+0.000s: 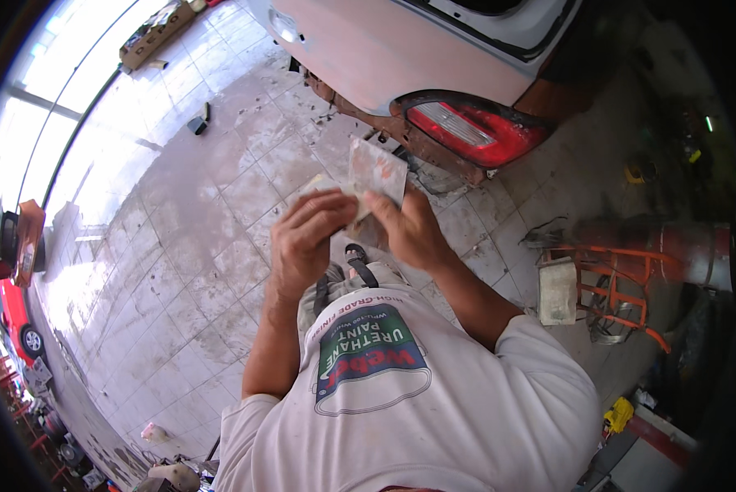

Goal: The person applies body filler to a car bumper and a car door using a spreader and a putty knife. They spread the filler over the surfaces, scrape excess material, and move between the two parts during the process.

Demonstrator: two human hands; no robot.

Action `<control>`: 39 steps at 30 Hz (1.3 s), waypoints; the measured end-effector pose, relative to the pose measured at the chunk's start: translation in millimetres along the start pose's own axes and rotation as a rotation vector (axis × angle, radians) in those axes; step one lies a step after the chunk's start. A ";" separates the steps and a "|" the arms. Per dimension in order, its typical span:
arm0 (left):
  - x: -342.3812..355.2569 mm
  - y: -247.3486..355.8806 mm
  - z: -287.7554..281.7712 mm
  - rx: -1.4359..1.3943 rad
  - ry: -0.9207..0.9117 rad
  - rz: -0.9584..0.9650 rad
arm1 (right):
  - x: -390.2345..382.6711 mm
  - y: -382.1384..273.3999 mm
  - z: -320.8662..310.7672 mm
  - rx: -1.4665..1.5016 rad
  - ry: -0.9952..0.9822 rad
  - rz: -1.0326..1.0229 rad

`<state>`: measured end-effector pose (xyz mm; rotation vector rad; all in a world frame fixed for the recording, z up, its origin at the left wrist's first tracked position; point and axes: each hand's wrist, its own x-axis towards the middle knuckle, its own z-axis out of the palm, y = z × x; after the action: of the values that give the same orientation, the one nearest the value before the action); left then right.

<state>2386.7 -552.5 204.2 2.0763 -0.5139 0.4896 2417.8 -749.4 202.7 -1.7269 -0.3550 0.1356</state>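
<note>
In front of my chest, my right hand (413, 230) grips a flat, pale, squarish plate (378, 170) with pinkish-orange smears on its face. The thumb lies across the plate's lower edge. My left hand (306, 234) is closed, its fingers curled toward the right thumb and the plate's lower left side. Just behind the left fingers shows a thin cream-coloured edge (322, 182); the fingers hide most of it, so its kind is unclear. Beyond the hands is the car's rear corner (360, 53), its body patchy pink and white, with a red and clear tail light (474, 131).
A dirty tiled floor (195, 303) surrounds me. To the right stand an orange metal frame (622, 271) and a pale rectangular block (557, 291). A small dark object (197, 125) lies on the floor ahead left. At far left is a red car (19, 324); a cardboard box (159, 34) stands at upper left.
</note>
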 end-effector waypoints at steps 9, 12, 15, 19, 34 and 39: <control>4.0 56.0 -11.8 0.038 0.033 0.236 | -11.6 2.8 -40.2 0.858 0.268 0.400; 16.8 58.1 9.9 -0.060 0.080 0.328 | -16.4 20.8 -26.6 1.298 0.090 0.345; 7.2 -8.4 11.1 0.280 0.059 0.197 | -31.8 16.7 -25.0 1.143 0.055 0.318; 5.0 -23.6 -3.5 0.253 0.027 0.082 | -38.3 10.9 -15.7 0.583 0.115 0.184; 27.5 -40.5 -24.2 -0.122 -0.185 0.201 | -2.2 8.7 41.6 0.166 0.351 0.026; 5.0 -69.4 -89.8 -0.042 -0.265 0.281 | 5.2 -7.7 52.0 0.836 0.620 0.397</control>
<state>2414.9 -442.5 204.6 2.0491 -0.9722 0.3603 2406.5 -697.8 201.0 -0.9115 0.4614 0.0191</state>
